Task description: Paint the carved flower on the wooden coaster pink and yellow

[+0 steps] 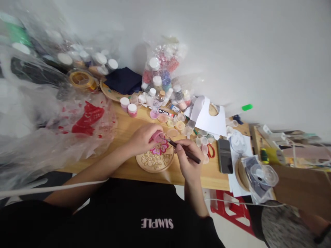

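My left hand (144,138) is closed round a small pink cup (156,135), tipped over the far side of a round wooden disc (155,167). A pink flower (160,147) with gold outlines covers the disc's upper part; gold scroll lines run below it on bare wood. My right hand (190,157) grips a slim tool with a dark handle (191,155), pen-fashion. Its thin metallic tip points at the cup's mouth; I cannot tell whether it touches the contents, nor what kind of tool it is.
Beyond the disc stand several small open cups (180,125), two lidded pink jars (132,110) and a glue tube (167,113). Red-handled scissors (211,151) and a phone (225,156) lie to the right. Plastic bags (85,117) fill the left. Another person's arm (314,220) shows at lower right.
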Demonstrator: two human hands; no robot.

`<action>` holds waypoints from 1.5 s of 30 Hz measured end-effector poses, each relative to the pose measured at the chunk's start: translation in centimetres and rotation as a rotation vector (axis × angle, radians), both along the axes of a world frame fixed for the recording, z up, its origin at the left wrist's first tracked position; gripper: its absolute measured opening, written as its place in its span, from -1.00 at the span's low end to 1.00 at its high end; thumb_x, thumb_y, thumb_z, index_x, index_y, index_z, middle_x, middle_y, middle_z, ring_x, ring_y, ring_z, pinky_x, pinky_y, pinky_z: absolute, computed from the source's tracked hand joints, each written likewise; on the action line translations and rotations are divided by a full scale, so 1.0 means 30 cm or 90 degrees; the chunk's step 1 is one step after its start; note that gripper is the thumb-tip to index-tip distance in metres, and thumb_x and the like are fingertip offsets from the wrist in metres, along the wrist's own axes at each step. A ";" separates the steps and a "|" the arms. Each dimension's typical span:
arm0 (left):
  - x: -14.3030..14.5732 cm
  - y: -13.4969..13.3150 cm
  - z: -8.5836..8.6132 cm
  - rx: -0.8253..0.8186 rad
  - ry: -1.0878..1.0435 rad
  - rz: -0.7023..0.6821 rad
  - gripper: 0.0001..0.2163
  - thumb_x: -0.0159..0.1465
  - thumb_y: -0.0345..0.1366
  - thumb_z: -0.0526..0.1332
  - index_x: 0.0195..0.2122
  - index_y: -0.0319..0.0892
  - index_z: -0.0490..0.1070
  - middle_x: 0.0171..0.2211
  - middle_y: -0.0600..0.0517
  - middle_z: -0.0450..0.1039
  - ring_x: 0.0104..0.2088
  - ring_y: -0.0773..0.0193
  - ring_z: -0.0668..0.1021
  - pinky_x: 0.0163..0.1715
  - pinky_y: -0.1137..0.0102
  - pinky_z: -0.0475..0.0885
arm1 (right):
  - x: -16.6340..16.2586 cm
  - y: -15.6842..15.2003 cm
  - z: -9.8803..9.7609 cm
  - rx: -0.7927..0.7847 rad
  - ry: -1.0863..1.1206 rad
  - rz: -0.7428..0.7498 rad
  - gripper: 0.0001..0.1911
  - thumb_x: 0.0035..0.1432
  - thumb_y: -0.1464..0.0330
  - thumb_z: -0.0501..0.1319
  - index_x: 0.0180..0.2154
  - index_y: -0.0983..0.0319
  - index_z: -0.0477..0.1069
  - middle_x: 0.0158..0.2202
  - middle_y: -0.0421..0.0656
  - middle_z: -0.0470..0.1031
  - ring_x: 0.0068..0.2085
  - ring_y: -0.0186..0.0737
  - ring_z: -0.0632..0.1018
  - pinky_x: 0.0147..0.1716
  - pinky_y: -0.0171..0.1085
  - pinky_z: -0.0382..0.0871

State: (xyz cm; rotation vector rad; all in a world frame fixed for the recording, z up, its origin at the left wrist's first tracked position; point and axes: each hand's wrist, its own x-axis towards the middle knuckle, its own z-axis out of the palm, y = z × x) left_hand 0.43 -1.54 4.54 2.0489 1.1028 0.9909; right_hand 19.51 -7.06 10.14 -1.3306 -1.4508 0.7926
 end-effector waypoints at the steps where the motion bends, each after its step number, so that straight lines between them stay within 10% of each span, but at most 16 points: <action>1: 0.000 -0.001 0.002 -0.008 -0.008 -0.008 -0.92 0.36 -0.36 0.16 -0.15 -0.15 0.40 -0.28 0.01 0.55 -0.29 0.22 0.56 -0.25 0.32 0.42 | 0.001 0.004 0.005 0.002 -0.016 0.011 -0.93 0.22 0.38 0.29 -0.30 0.15 0.57 -0.41 -0.21 0.63 -0.42 -0.28 0.60 -0.41 -0.29 0.46; 17: -0.001 -0.019 0.182 -0.066 0.083 -0.075 -0.79 0.13 -0.54 0.09 -0.25 -0.18 0.37 -0.39 0.08 0.39 -0.37 0.27 0.44 -0.32 0.35 0.35 | 0.015 0.079 -0.043 -0.149 0.362 0.005 -0.88 -0.01 0.31 0.26 -0.54 0.16 0.48 -0.67 -0.29 0.48 -0.68 -0.32 0.40 -0.66 -0.31 0.25; 45: -0.016 -0.024 -0.014 -0.078 -0.013 0.198 -0.80 0.21 -0.40 0.26 -0.14 -0.10 0.36 -0.19 0.04 0.55 -0.19 0.23 0.58 -0.14 0.36 0.52 | 0.071 -0.157 -0.112 -0.214 0.342 -0.261 -0.76 0.02 0.20 0.31 -0.53 0.20 0.40 -0.69 -0.29 0.43 -0.70 -0.37 0.39 -0.68 -0.37 0.18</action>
